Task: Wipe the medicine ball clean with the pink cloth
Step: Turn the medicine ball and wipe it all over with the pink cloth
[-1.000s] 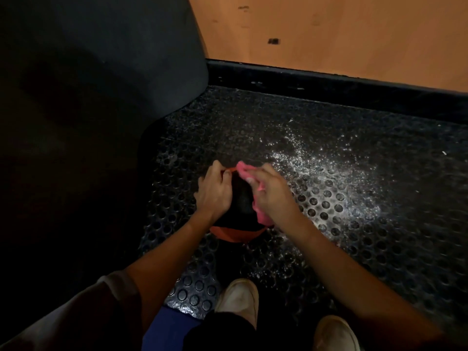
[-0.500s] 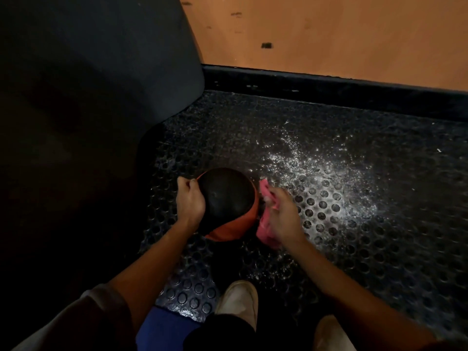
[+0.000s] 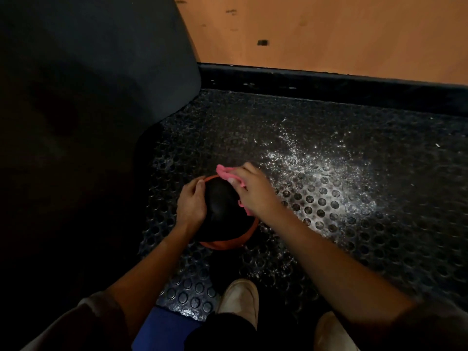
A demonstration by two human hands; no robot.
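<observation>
Left hand [image 3: 191, 205] grips medicine ball [image 3: 224, 209], right hand [image 3: 254, 192] clutches pink cloth [image 3: 226, 173] on its top. Studded black rubber floor [image 3: 367, 249], white powder [image 3: 326, 171] at right; orange wall [image 3: 342, 34] beyond.

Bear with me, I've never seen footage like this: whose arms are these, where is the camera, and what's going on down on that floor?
No machine here: a person works with bare hands. The picture comes from a wide-angle camera worn on the head, looking forward and down, so both arms reach in from the bottom edge. The left hand cups the left side of a black medicine ball with an orange band, steadying it. The right hand holds a bunched pink cloth against the ball's upper right. The ball sits on a dark studded rubber mat, which has a pale speckled patch to the right; what it is I cannot tell. Two light shoes show at the bottom, and an orange wall beyond.
</observation>
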